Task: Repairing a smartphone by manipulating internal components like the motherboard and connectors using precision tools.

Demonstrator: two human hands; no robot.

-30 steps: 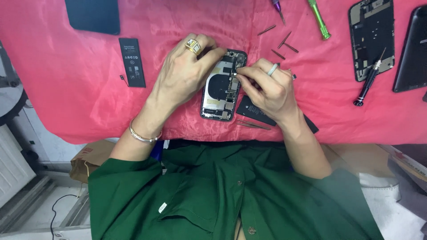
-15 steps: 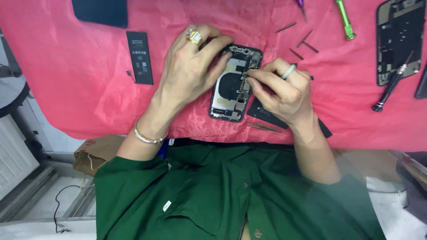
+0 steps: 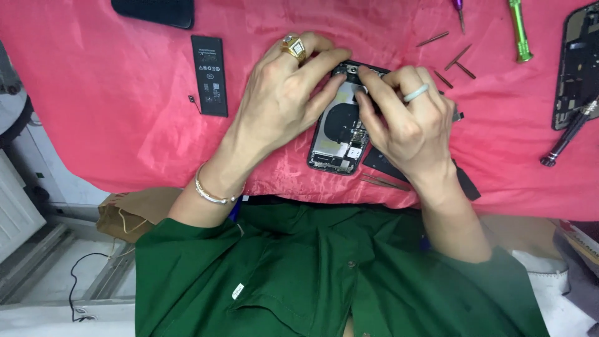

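An opened phone, back cover off and internal parts exposed, lies on the pink cloth covering the worktop, close to the near edge and roughly central along it. The left hand, wearing a gold ring and a bracelet at the wrist, rests over the left side and far end of the phone, its fingers curled onto the far end; its grip is pressed against the phone body rather than wrapped round it. The right hand, wearing a pale ring, lies over the right side of the phone with its fingertips drawn together at the far end; whether they pinch a small part or tool cannot be told. Beneath the right wrist a dark flat panel lies on the cloth, with thin tweezers just beside it at the near edge. A black phone battery lies well to the left of the hands, and a dark flat item sits at the far edge. Several small metal bits lie toward the far right, near a green-handled screwdriver and a purple-handled tool. At the right edge a second opened phone lies with a dark-handled screwdriver beside it.
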